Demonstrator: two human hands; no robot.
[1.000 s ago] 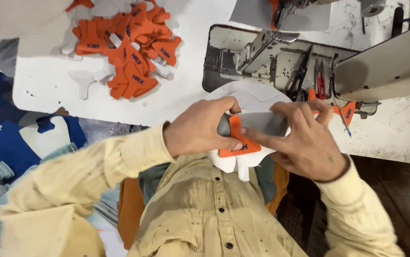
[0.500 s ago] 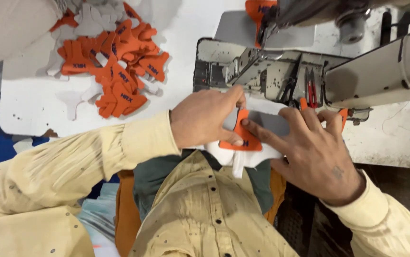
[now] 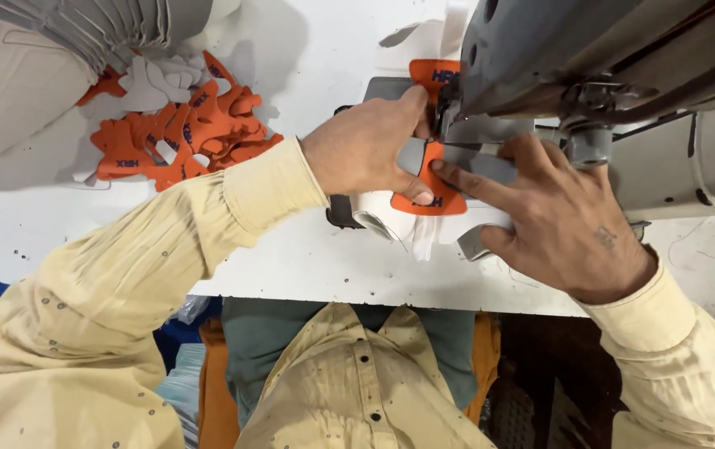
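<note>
- Hands have come forward since a second ago: then they held the stacked pieces just off the bench edge near the person's chest, and now both press the work flat under the head of the sewing machine.
- Left hand lies palm down on the work, thumb pinned on the orange cut piece and fingers curled narrow over the grey piece just beyond it.
- Right hand is spread wide, forefinger laid along the grey piece and pointing at the left thumb; it grips nothing, only presses.
- Orange cut piece sits between the two hands, on top of a folded white lining that sticks out toward the person just below both hands.
- I judge from the shift that positioning is over and the work now sits at the needle; the needle itself is hidden behind the machine head.
- One sewing machine, beyond the right hand.
- One orange piece under the hands, and a second orange piece peeks out just beyond the left fingertips.
- One heap of orange cut pieces lies well to the left of the left hand on the white bench; too overlapped to count, with a few white pieces mixed in.
</note>
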